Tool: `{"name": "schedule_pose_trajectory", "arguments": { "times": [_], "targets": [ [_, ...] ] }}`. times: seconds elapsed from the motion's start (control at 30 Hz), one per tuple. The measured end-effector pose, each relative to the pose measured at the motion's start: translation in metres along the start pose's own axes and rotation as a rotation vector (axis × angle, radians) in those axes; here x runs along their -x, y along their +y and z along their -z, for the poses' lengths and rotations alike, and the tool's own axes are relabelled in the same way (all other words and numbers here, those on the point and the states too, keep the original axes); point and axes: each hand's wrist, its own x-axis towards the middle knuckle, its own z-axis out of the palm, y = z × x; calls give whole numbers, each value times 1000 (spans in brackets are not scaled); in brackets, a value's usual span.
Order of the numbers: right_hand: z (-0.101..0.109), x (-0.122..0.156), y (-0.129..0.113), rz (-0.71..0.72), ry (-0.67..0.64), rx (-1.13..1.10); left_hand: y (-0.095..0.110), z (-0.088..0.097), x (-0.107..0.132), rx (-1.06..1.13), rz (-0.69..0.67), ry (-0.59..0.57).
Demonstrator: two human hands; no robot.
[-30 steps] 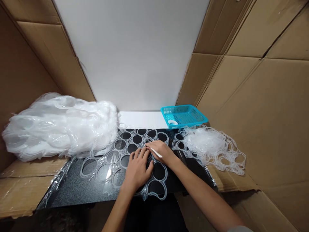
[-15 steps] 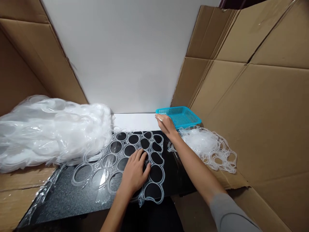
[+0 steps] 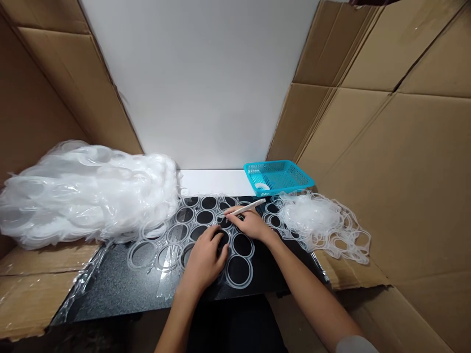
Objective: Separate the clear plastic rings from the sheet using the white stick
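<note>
A clear plastic sheet (image 3: 172, 235) full of round cut-outs lies on a black tabletop (image 3: 110, 289). My left hand (image 3: 204, 257) rests flat on the sheet, fingers spread. My right hand (image 3: 248, 223) is closed round a thin white pen-like tool (image 3: 246, 209), its tip down on the sheet just beyond my left fingertips. The part of the sheet beneath both hands is hidden.
A big heap of clear plastic sheets (image 3: 84, 196) fills the left side. A pile of cut-out plastic webbing (image 3: 320, 220) lies on the right. A turquoise basket (image 3: 277, 176) holding a white disc (image 3: 262, 187) stands at the back. Cardboard walls (image 3: 397, 162) enclose the space.
My right hand came back from the turquoise basket to the sheet, still holding the white tool. My left hand stayed pressed on the sheet.
</note>
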Motion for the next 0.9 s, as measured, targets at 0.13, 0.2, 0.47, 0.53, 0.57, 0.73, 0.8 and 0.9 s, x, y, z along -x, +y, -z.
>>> {"name": "schedule_pose_trajectory", "arguments": {
  "times": [0.13, 0.2, 0.47, 0.53, 0.57, 0.73, 0.8, 0.9],
  "targets": [
    [-6, 3, 11, -71, -37, -79, 1, -5, 14, 3, 16, 2],
    [-8, 3, 15, -65, -41, -99, 1, -7, 14, -2, 10, 1],
    [-11, 4, 13, -30, -37, -101, 0, -7, 12, -45, -14, -20],
    [-11, 4, 12, -24, -33, -93, 0, -7, 12, -55, -13, -26],
    [-12, 4, 12, -16, -32, -87, 0, -7, 12, -59, -12, -28],
    [-11, 7, 11, 10, -50, -1, 2, -7, 11, -73, -18, -41],
    [-11, 10, 10, 59, -71, 69, 3, -6, 10, -85, -10, -50],
    [-12, 13, 9, 257, -124, 185, 6, -4, 8, -92, 10, -69]
  ]
}}
